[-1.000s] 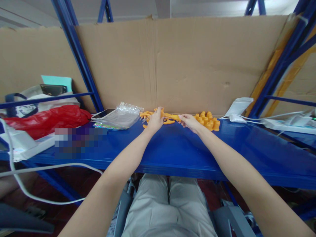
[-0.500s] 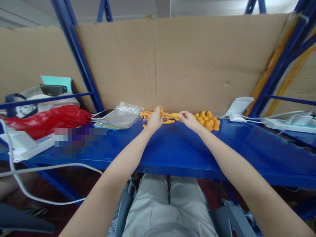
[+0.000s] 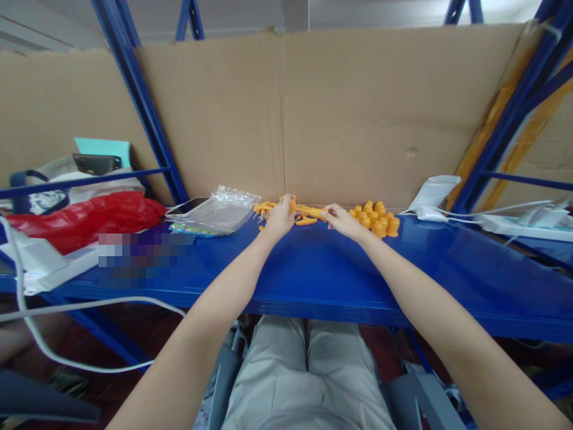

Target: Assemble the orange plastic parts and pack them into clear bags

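Note:
Near the back of the blue table, my left hand is closed around one end of a long orange plastic piece. The piece lies roughly level and reaches to the right. My right hand pinches its right end between thumb and fingers. Part of the piece is hidden inside the left hand. Below it, a curved orange part rests on the table. Left of my left hand lie more orange parts with small shiny metal bits. Several orange cup-like pieces stand together to the right of my right hand.
A cardboard sheet walls off the back of the blue table. Clear plastic bags and a red bag lie to the left. White chargers and cables sit at the right. Blue rack posts rise at both sides.
My right hand has shifted slightly left along the orange piece, and its fingers have changed position. My left hand has barely moved.

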